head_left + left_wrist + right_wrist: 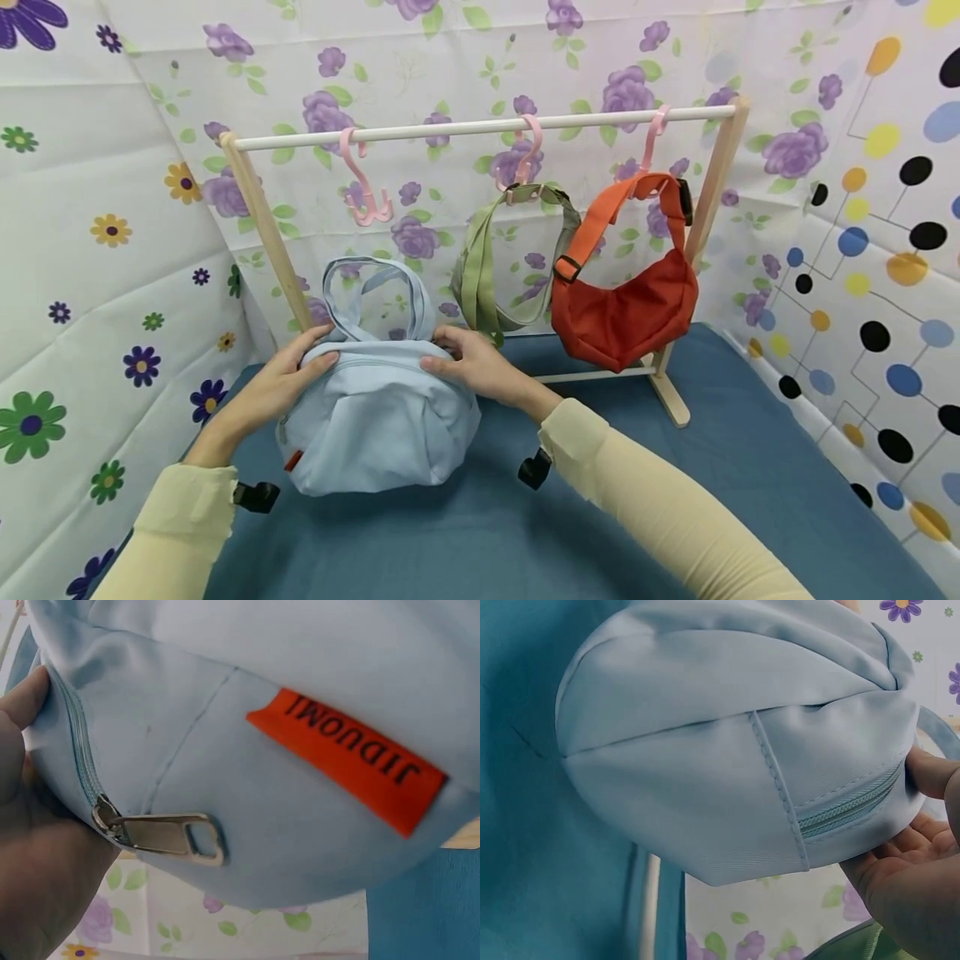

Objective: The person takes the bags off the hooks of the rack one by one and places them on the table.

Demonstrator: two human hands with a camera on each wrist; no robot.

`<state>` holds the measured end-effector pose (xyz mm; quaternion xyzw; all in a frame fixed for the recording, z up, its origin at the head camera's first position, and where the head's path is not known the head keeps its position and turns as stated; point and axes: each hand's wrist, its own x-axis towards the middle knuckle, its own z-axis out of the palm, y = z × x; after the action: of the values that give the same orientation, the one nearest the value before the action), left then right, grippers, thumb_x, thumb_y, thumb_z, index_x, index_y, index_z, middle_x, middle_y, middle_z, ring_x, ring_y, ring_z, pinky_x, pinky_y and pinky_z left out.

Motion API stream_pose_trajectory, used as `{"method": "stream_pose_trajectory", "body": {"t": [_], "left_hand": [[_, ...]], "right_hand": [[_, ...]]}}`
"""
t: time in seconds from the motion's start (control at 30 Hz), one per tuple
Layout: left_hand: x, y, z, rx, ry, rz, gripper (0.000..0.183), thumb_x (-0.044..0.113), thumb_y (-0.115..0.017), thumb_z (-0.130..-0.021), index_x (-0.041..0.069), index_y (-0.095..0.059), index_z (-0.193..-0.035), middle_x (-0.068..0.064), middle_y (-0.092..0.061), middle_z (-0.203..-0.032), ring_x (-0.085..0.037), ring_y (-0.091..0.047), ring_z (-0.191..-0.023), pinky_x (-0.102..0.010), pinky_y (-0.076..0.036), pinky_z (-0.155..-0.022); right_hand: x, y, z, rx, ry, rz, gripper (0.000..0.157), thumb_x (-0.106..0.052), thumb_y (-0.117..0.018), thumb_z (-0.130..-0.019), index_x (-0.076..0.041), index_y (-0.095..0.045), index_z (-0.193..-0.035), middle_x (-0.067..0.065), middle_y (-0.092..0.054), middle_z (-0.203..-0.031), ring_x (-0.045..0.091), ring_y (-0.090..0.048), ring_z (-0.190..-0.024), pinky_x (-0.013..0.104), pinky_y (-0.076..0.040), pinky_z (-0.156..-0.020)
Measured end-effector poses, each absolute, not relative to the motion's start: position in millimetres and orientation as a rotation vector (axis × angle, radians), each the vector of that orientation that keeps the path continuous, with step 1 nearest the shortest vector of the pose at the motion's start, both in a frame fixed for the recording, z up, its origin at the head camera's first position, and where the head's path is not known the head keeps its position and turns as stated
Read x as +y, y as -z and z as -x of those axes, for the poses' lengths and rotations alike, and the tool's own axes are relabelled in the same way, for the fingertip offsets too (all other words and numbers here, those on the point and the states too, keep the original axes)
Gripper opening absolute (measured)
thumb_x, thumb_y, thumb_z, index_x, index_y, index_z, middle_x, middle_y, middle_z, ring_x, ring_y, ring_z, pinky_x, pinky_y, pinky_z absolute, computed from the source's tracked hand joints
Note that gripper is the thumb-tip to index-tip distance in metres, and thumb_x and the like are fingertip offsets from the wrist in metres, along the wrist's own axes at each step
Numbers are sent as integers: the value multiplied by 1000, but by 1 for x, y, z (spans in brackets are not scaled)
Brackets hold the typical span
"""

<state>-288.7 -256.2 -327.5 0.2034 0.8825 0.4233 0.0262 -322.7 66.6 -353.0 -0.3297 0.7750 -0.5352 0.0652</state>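
Observation:
A light blue bag with its strap loop standing up is held above the blue cloth or just touching it; I cannot tell which. My left hand grips its upper left corner, thumb in front and fingers behind. At the upper right corner my right hand pinches the fabric the same way. The left wrist view shows a metal zipper pull and a red label on the bag's side. In the right wrist view the end of the zipper lies beside my thumb.
Behind the bag stands a wooden rack with a white rod. A bare pink hook hangs at its left. A green bag and a red-orange bag hang from other pink hooks. Patterned cloth walls surround the blue-covered table.

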Motion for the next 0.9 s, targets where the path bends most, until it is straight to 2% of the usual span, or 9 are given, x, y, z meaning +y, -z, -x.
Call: {"method": "stream_pose_trajectory", "body": {"t": [0.13, 0.47, 0.67, 0.9], "left_hand": [[-259, 332, 288, 2714, -1309, -645, 68, 35, -48, -112, 5, -19, -166, -28, -22, -167, -50, -22, -151, -73, -25, -112], [-261, 348, 287, 2644, -1354, -602, 66, 38, -46, -113, 8, -21, -166, -26, -23, -167, -50, -26, -150, -72, -29, -111], [-266, 359, 286, 2626, -1342, -568, 67, 40, -45, -113, 8, -21, -166, -27, -20, -167, -52, -25, -150, -74, -30, -110], [-270, 375, 288, 2611, -1340, -528, 67, 43, -45, -112, 5, -25, -164, -28, -23, -166, -52, -27, -149, -73, -32, -110]], "right_hand": [[65, 358, 318, 2309, 1637, 904, 38, -26, -65, -105, -6, -61, -138, 11, -62, -139, 25, -63, -121, 40, -52, -100], [61, 375, 312, 2204, 1743, 666, 57, -29, -68, -104, -5, -50, -153, 14, -53, -152, 29, -53, -137, 45, -47, -109], [61, 387, 311, 2039, 1801, 562, 55, -25, -65, -104, -9, -49, -154, 10, -52, -154, 29, -43, -146, 53, -35, -118], [60, 402, 308, 1965, 1816, 487, 55, -25, -63, -105, -12, -47, -157, 10, -48, -157, 30, -41, -148, 59, -30, -119]]}}
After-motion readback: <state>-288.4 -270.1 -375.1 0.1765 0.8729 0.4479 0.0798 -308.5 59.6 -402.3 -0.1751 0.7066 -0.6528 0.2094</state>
